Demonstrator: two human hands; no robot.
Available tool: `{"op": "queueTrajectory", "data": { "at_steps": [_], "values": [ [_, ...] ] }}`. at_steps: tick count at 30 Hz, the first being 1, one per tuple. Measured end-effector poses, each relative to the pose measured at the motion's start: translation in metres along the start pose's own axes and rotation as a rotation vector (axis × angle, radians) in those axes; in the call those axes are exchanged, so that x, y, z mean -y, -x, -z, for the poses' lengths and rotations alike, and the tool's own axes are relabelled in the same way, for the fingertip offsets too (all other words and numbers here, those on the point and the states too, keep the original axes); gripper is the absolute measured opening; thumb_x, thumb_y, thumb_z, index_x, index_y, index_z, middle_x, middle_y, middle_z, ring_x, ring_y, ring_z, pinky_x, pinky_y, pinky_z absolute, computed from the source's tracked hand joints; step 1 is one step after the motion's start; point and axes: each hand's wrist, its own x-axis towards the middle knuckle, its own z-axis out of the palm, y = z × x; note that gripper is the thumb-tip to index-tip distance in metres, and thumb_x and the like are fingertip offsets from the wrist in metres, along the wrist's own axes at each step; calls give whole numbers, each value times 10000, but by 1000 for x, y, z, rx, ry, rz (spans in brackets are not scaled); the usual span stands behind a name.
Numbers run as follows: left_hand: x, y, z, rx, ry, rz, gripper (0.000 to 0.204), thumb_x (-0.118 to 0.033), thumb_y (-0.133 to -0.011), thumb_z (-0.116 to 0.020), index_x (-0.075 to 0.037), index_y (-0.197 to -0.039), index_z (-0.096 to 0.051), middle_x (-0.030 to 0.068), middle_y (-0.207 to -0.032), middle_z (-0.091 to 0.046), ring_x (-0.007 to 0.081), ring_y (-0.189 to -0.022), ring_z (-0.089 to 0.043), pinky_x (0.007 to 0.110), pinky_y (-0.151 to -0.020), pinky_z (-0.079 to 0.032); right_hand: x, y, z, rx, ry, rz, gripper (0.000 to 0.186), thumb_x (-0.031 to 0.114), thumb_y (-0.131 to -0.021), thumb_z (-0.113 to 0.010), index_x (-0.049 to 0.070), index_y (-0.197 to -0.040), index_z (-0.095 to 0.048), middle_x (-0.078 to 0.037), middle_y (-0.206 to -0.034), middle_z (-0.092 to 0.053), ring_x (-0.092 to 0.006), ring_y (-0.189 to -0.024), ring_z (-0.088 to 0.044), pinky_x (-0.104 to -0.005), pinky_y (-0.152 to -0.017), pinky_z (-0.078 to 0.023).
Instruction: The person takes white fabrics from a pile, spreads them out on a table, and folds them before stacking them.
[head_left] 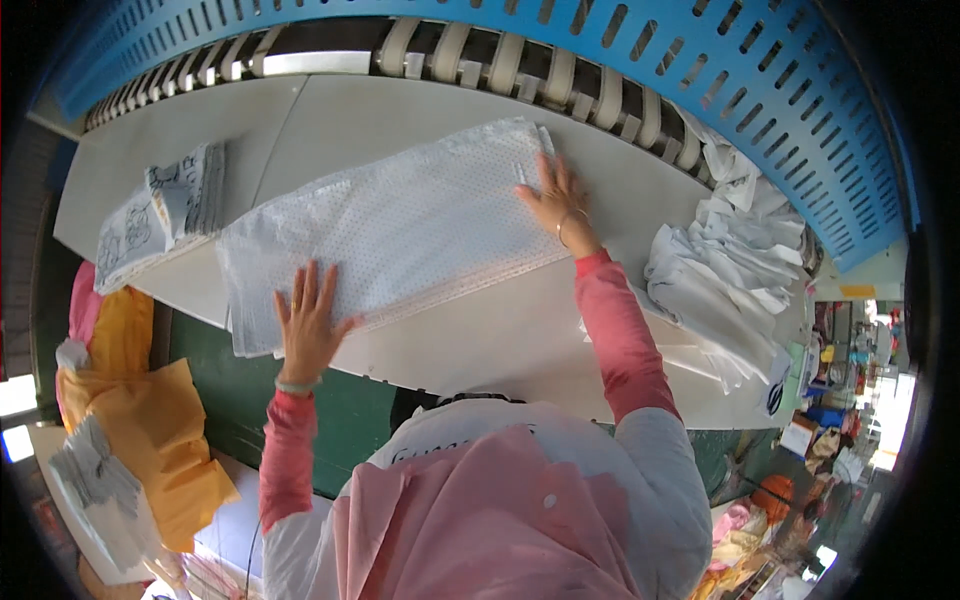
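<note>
A long white translucent sheet with small dots lies across the pale work table. My left hand rests with fingers spread on the sheet's lower left part. My right hand lies open on its right end, fingertips near the upper edge. Left of the sheet is a folded stack of white pieces with dark line printing. To the right is a loose heap of white fabric.
A blue slotted guard and a row of pale belts on rollers run along the far edge. At the left hang yellow and pink materials. Clutter fills the right background, including an orange round item.
</note>
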Motion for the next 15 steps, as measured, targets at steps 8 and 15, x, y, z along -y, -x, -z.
{"op": "queueTrajectory", "data": {
  "at_steps": [8, 15],
  "values": [
    [52, 0, -16, -77, -228, 35, 1057, -523, -423, -696, -195, -1332, -267, 49, -1390, -231, 221, -1272, -227, 451, -1017, -136, 40, 24, -29, 2, -327, -416, 821, 612, -721, -456, 96, -1321, -239, -251, -1283, -304, -388, -1194, -288, -534, -886, -302],
    [176, -38, -16, 28, -510, 627, 960, -423, -605, -692, -225, -1362, -135, 137, -1399, -162, 286, -1281, -176, 525, -956, -228, 95, 40, -17, -144, -863, 228, 617, 404, -762, -563, 49, -1234, -384, -205, -1138, -477, -308, -1089, -425, -388, -859, -376]
  ]
}}
